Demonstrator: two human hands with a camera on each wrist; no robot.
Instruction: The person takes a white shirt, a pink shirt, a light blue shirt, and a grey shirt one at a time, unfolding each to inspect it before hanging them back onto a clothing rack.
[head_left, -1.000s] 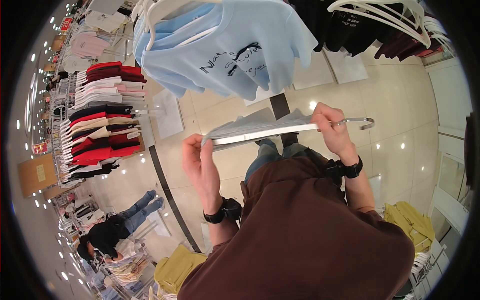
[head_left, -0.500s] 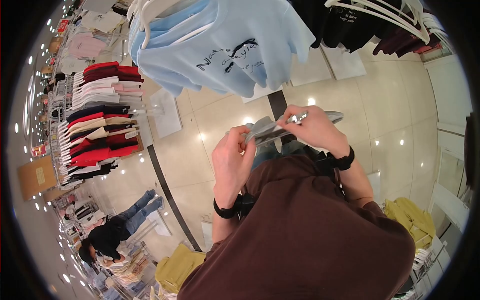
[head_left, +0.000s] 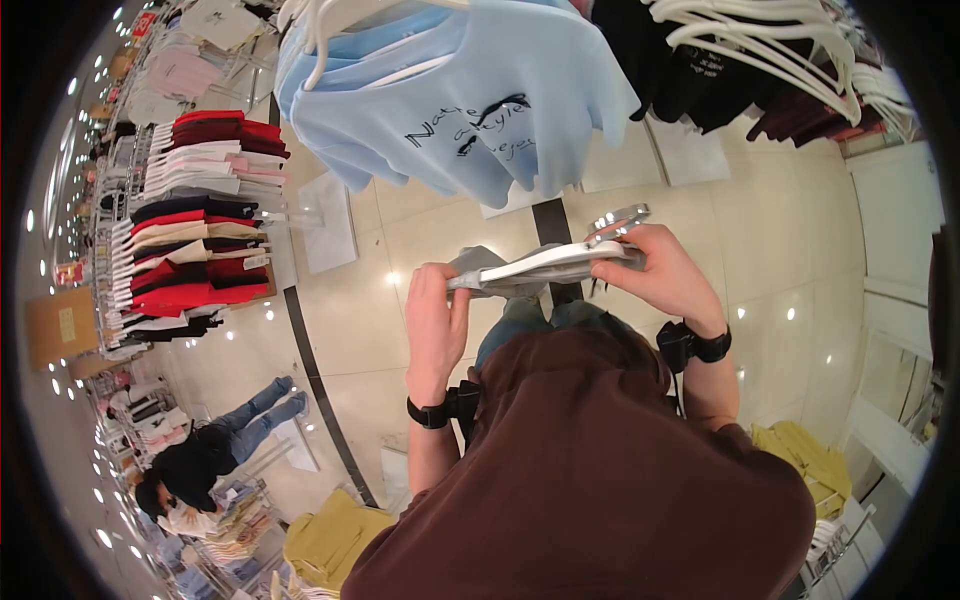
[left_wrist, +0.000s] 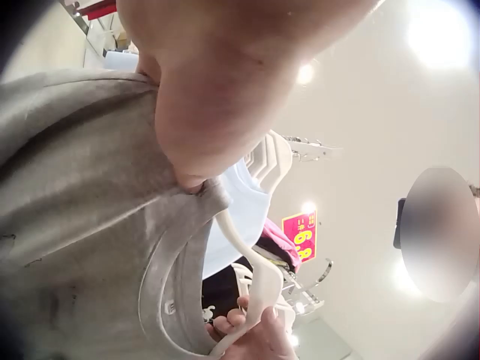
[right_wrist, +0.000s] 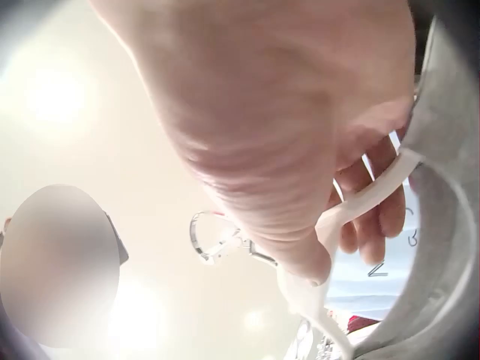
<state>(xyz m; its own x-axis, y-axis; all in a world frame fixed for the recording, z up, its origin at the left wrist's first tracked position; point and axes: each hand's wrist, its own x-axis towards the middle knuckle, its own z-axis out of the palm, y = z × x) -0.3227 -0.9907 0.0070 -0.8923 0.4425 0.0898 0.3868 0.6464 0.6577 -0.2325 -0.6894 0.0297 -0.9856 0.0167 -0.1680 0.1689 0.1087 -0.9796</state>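
A grey shirt (left_wrist: 82, 195) hangs on a white hanger (head_left: 530, 262) in front of the person's waist. My left hand (head_left: 437, 315) pinches the shirt's neckline over one end of the hanger. With the thumb in front and the fingers behind, my right hand (right_wrist: 270, 142) grips the hanger near its neck. The metal hook (head_left: 622, 218) sticks up beside that hand in the head view. In the left wrist view, the round collar (left_wrist: 154, 289) hangs below the hanger's arm, and the right hand's fingertips (left_wrist: 232, 321) show at the far side.
Light blue printed sweatshirts (head_left: 450, 120) hang ahead, with black shirts (head_left: 700, 80) to their right. Racks of red, white and black clothes (head_left: 205, 220) line the left. Yellow garments (head_left: 335, 540) hang near both sides. Another person (head_left: 205, 460) stands at lower left.
The hanger, with its hook pointing right at first, has turned so that the hook stands up. The right hand shifted its grip along it; the left hand moved inward, then slightly back left.
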